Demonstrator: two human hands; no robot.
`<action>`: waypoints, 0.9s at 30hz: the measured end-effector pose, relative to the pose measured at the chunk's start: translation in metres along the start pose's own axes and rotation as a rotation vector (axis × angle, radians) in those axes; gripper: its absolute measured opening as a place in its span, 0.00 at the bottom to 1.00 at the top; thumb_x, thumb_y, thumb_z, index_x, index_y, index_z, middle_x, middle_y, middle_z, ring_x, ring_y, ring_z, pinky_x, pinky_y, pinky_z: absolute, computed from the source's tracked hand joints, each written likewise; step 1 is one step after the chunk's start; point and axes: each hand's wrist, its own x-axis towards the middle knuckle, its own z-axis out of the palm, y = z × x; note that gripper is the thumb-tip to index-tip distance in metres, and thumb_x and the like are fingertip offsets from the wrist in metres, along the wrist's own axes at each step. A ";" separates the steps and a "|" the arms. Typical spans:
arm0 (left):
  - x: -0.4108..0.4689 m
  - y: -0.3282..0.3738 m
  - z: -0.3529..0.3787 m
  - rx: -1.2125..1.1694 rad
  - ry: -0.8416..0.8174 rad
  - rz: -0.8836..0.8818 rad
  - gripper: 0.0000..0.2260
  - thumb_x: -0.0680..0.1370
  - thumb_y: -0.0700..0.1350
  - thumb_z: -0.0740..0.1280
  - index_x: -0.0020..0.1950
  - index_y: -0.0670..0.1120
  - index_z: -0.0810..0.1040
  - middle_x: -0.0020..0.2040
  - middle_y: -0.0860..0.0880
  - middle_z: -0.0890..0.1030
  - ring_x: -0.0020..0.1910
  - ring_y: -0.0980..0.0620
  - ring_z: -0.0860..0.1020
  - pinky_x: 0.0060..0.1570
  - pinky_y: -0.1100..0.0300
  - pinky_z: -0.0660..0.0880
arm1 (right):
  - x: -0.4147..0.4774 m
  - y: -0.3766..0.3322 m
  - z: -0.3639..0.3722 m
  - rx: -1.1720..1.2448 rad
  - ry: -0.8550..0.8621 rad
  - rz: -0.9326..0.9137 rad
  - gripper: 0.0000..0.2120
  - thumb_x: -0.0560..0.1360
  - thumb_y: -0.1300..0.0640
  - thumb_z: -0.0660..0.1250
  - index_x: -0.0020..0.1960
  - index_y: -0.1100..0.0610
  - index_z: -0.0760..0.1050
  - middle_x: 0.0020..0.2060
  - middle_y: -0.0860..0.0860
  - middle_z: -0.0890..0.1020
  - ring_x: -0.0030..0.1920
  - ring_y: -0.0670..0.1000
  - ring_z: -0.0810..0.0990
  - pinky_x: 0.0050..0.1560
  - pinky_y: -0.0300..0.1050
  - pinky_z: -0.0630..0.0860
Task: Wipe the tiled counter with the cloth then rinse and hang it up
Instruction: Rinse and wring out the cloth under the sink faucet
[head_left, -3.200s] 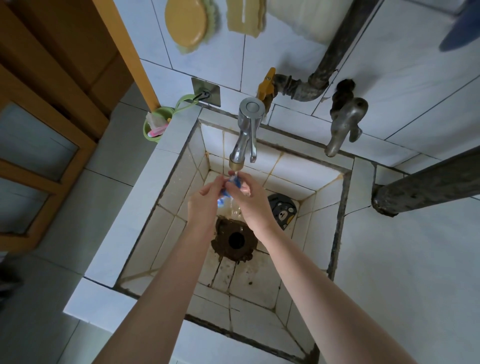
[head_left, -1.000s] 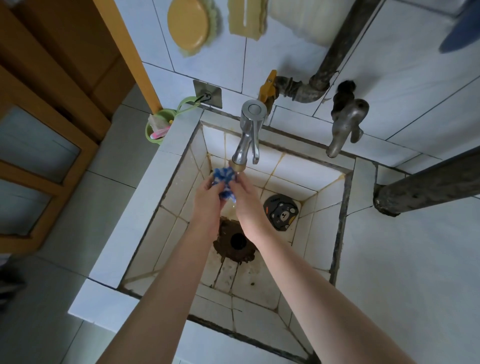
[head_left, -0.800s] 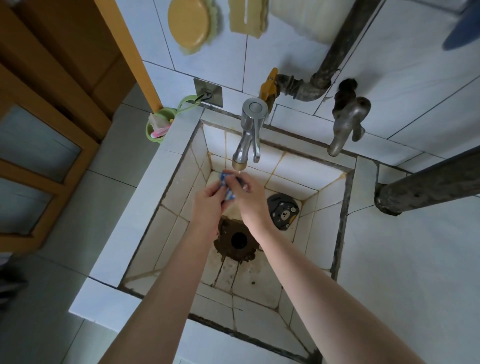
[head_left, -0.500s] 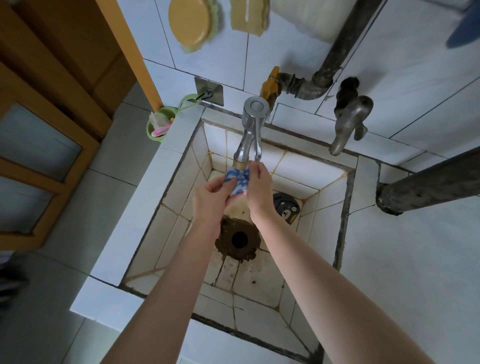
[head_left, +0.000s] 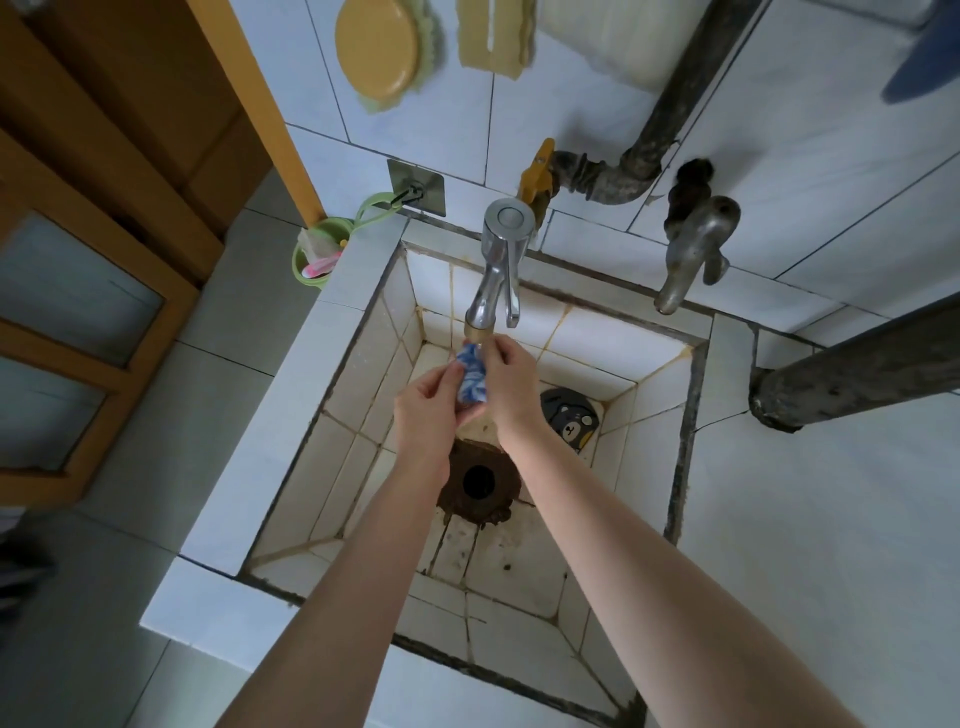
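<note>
A small blue-and-white cloth (head_left: 471, 378) is bunched up right under the spout of the chrome tap (head_left: 496, 270), over the tiled sink (head_left: 363, 364). My left hand (head_left: 427, 410) grips its lower left side. My right hand (head_left: 506, 387) pinches its upper right side, fingertips close to the spout. Most of the cloth is hidden between my hands. The white tiled counter (head_left: 831, 519) lies to the right of the sink.
The sink's dark rusty drain (head_left: 478, 480) is below my hands, a black bear-face plug (head_left: 570, 422) to the right. A second old tap (head_left: 693, 249) and pipes run along the wall. A green cup (head_left: 314, 257) hangs from a wall hook (head_left: 415, 186). Sponges and cloths hang above.
My hands keep rubbing the cloth under the spout; since half a second ago they have shifted slightly and more of the cloth shows between them.
</note>
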 end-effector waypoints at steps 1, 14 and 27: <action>0.000 0.002 0.001 -0.021 -0.010 -0.013 0.10 0.79 0.42 0.62 0.58 0.42 0.77 0.48 0.46 0.82 0.44 0.54 0.82 0.38 0.65 0.79 | -0.001 -0.001 -0.005 0.013 -0.014 -0.010 0.12 0.81 0.59 0.56 0.43 0.52 0.74 0.42 0.50 0.80 0.45 0.52 0.81 0.48 0.44 0.80; 0.007 0.023 -0.005 -0.293 -0.108 -0.224 0.18 0.81 0.47 0.57 0.68 0.39 0.69 0.64 0.42 0.75 0.52 0.48 0.79 0.38 0.59 0.78 | -0.041 -0.026 -0.049 -0.012 -0.107 -0.196 0.08 0.79 0.62 0.61 0.51 0.58 0.79 0.46 0.45 0.82 0.47 0.36 0.78 0.46 0.27 0.73; -0.033 0.033 -0.026 -0.025 -0.093 -0.058 0.11 0.81 0.44 0.59 0.58 0.38 0.72 0.58 0.37 0.76 0.49 0.44 0.79 0.30 0.65 0.78 | -0.105 -0.094 -0.072 -0.150 -0.175 -0.437 0.12 0.79 0.65 0.59 0.57 0.57 0.78 0.53 0.51 0.83 0.52 0.42 0.80 0.53 0.28 0.72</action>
